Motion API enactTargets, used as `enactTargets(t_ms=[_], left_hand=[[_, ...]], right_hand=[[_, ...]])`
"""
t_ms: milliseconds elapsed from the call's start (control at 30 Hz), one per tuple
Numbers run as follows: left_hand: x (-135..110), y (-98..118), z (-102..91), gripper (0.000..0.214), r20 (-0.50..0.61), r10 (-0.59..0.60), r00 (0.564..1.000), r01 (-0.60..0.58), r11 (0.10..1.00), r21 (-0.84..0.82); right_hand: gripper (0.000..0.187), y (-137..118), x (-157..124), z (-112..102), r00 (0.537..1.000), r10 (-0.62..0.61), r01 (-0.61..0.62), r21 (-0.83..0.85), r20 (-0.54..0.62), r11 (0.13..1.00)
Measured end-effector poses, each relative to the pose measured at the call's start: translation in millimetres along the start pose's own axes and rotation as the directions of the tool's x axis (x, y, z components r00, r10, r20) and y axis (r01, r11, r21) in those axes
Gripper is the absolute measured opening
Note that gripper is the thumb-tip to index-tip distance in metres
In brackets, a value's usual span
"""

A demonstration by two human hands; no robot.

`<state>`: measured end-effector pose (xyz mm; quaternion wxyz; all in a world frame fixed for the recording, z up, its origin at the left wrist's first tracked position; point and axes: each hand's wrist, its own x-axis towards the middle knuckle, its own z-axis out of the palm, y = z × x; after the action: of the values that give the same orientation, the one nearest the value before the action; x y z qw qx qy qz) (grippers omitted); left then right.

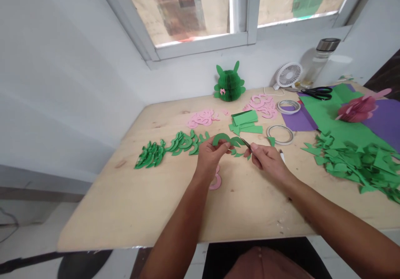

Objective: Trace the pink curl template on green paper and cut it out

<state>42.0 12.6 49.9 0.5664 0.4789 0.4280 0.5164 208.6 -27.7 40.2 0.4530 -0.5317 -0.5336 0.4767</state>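
My left hand pinches a curved green paper piece, which arches up and extends to the right. My right hand is closed on small dark scissors; their handles are hidden by my fingers, and the pointed blades meet the paper's right end. Small green snippets lie beneath. A pink paper cut-out rests on the table under my left wrist, partly covered. To the left of that hand are overlapping green curved cut-outs and a denser green pile.
Green paper strips, pink cut-outs and two tape rolls lie behind my hands. A green honeycomb-paper figure stands by the wall. Green scraps, black-handled scissors, a white fan and a glass bottle are rightward.
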Motion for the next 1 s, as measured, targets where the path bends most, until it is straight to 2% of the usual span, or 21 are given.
enactTargets(t_ms=[300, 633, 800, 1000], left_hand=[[0.4, 3.0, -2.6, 0.013, -0.002, 0.013, 1.000, -0.013, 0.999, 0.030], [0.5, 0.6, -4.3, 0.012, 0.064, 0.021, 0.998, -0.023, 0.999, 0.025], [-0.2, 0.7, -3.9, 0.014, 0.084, -0.009, 0.996, 0.010, 1.000, -0.012], [-1.3, 3.3, -2.8, 0.018, 0.105, -0.106, 0.989, 0.117, 0.988, -0.103]], right_hand=[[0.055, 5.6, -0.7, 1.8, 0.997, 0.080, -0.079, -0.035, 0.010, 0.996], [0.053, 3.8, -1.3, 2.3, 0.996, 0.081, -0.080, -0.054, 0.033, 0.995], [0.055, 5.2, -0.9, 2.2, 0.996, 0.075, -0.073, -0.059, 0.041, 0.996], [0.055, 3.4, -1.8, 2.0, 0.995, 0.075, -0.070, -0.073, 0.062, 0.995]])
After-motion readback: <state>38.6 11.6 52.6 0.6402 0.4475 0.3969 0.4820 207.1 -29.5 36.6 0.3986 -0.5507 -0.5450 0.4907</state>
